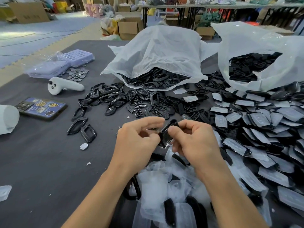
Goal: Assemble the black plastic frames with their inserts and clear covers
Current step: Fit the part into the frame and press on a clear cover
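Both my hands hold one black plastic frame (166, 132) above the table's middle. My left hand (139, 139) pinches its left edge, and my right hand (194, 142) grips its right side with the thumb pressed on top. A bit of clear cover shows at the frame's lower end. Loose black frames (105, 96) lie in a heap behind my hands, with black inserts (148, 109) beside them. Clear covers (158, 181) are piled under my wrists. Finished pieces with clear covers (256, 122) spread over the right side.
Two white plastic bags (158, 51) (256, 51) of black parts stand at the back. A white controller (64, 86), a phone (41, 107), coin cells (77, 74), purple trays (65, 63) and a white roll (8, 118) lie left on the grey table (49, 162).
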`<state>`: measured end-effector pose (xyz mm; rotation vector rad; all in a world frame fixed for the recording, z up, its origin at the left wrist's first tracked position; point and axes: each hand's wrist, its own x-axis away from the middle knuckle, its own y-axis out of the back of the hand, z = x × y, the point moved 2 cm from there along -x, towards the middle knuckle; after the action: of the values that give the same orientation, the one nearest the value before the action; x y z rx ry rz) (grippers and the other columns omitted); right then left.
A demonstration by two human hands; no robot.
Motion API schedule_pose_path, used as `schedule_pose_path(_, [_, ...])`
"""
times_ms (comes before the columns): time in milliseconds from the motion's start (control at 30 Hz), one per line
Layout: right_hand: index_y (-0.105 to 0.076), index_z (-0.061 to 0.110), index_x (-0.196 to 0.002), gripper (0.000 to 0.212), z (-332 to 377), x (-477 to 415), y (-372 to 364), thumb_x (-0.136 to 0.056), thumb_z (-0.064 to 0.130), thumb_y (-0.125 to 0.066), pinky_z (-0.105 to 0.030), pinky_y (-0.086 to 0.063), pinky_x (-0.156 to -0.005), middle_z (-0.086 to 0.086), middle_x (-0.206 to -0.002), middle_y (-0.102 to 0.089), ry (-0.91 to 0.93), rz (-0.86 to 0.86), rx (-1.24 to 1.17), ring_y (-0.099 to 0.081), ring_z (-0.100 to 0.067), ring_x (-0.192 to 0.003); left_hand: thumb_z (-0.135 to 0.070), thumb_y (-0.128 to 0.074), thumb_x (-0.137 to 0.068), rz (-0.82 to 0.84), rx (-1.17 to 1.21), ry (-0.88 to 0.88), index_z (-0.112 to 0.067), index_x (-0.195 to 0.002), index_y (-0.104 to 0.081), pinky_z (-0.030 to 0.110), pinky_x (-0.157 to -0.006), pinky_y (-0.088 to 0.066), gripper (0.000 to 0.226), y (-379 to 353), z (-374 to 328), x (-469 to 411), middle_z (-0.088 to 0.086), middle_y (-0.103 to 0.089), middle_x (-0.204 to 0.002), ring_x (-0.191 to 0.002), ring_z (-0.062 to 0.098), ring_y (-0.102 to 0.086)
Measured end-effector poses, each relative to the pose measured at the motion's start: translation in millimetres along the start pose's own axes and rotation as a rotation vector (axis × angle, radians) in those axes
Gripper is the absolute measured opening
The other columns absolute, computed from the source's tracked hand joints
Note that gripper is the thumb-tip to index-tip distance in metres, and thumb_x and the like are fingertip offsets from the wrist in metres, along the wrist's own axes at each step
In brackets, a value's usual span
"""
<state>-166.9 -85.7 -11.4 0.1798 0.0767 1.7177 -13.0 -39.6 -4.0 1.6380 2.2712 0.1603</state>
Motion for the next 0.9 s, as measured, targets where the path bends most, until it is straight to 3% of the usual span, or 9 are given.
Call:
schedule_pose_path(133, [-0.073,0.021,-0.070,0.017,-0.1,3.7,-2.9,-0.086,0.023,-0.079,-0.021,-0.039,-0.040,-0.005,-0.050,-0.065,0.053,0.062,0.168,-0.052,-0.010,-0.035,-0.017,-0.072,-0.071,0.224,-0.055,0.091,-0.039,-0.095,-0.081,0.045,-0.064,-0.057,0.034,0.7,3.8,-3.5,-0.002,-0.079,-0.077,-0.063,0.019,-0.066])
schedule_pose_path(233, [-0.074,0.026,-0.069,0.018,2.0,6.6,-3.5,-0.085,0.033,-0.078,-0.023,-0.048,-0.048,0.005,-0.055,-0.068,0.139,-0.034,0.269,-0.061,-0.007,-0.046,-0.011,-0.080,-0.070,0.121,-0.033,0.148,-0.041,-0.085,-0.082,0.031,-0.055,-0.053,0.034,4.1,7.8,-5.2,-0.006,-0.078,-0.071,-0.061,0.006,-0.067])
schedule_pose_path(333, [-0.074,0.031,-0.080,0.010,4.9,9.0,-0.8,-0.090,0.029,-0.075,-0.018,-0.052,-0.063,0.016,-0.069,-0.071,0.248,-0.168,0.325,-0.067,-0.003,-0.066,-0.015,-0.082,-0.063,-0.127,0.047,0.251,-0.041,-0.081,-0.082,0.033,-0.069,-0.060,0.032,14.8,9.7,-10.8,-0.004,-0.078,-0.072,-0.069,0.018,-0.076])
schedule_pose_path(400, [-0.075,0.033,-0.095,0.014,2.9,10.1,-5.3,-0.091,0.021,-0.073,-0.023,-0.053,-0.076,0.017,-0.085,-0.070,0.264,-0.142,0.486,-0.065,-0.004,-0.080,0.000,-0.081,-0.071,-0.241,0.174,0.321,-0.031,-0.079,-0.083,0.035,-0.063,-0.062,0.032,24.5,13.5,-15.4,-0.001,-0.077,-0.070,-0.068,0.026,-0.076])
schedule_pose_path(533, [-0.066,0.033,-0.128,0.041,-4.7,13.1,-23.6,-0.090,0.020,-0.071,-0.024,-0.039,-0.097,0.015,-0.108,-0.051,0.255,0.048,0.764,-0.055,-0.013,-0.116,0.022,-0.064,-0.083,-0.311,0.374,0.403,-0.016,-0.090,-0.075,0.025,-0.046,-0.056,0.040,34.3,19.8,-20.6,-0.001,-0.076,-0.069,-0.057,0.013,-0.072])
schedule_pose_path(600, [-0.062,0.032,-0.134,0.048,-5.8,12.3,-22.2,-0.088,0.019,-0.073,-0.024,-0.042,-0.097,0.012,-0.110,-0.060,0.202,0.030,0.748,-0.059,-0.016,-0.112,0.022,-0.062,-0.084,-0.302,0.418,0.410,-0.014,-0.094,-0.073,0.025,-0.047,-0.057,0.039,34.1,20.2,-20.9,0.001,-0.077,-0.073,-0.058,0.013,-0.072])
schedule_pose_path(700, [-0.073,0.027,-0.112,0.028,-5.5,9.2,-13.2,-0.088,0.014,-0.072,-0.036,-0.046,-0.106,0.013,-0.079,-0.062,0.240,-0.120,0.809,-0.050,-0.013,-0.080,0.022,-0.063,-0.083,-0.258,0.438,0.396,-0.014,-0.095,-0.074,0.024,-0.046,-0.055,0.039,30.1,19.6,-21.4,0.002,-0.077,-0.075,-0.058,0.014,-0.071])
schedule_pose_path(767, [-0.077,0.025,-0.100,0.015,-4.5,7.7,-11.2,-0.092,0.014,-0.069,-0.042,-0.042,-0.112,0.011,-0.074,-0.067,0.274,-0.144,0.809,-0.047,-0.013,-0.074,0.022,-0.064,-0.083,-0.229,0.431,0.386,-0.015,-0.095,-0.075,0.024,-0.047,-0.055,0.041,25.5,19.5,-20.2,0.002,-0.077,-0.074,-0.058,0.014,-0.070])
schedule_pose_path(900, [-0.076,0.028,-0.090,0.013,-2.5,4.3,-4.4,-0.098,0.028,-0.065,-0.032,-0.053,-0.073,0.013,-0.068,-0.069,0.254,-0.181,0.555,-0.063,-0.009,-0.070,0.020,-0.064,-0.081,-0.153,0.401,0.371,-0.018,-0.092,-0.079,0.024,-0.049,-0.055,0.042,18.8,18.0,-14.9,0.005,-0.077,-0.077,-0.059,0.017,-0.071])
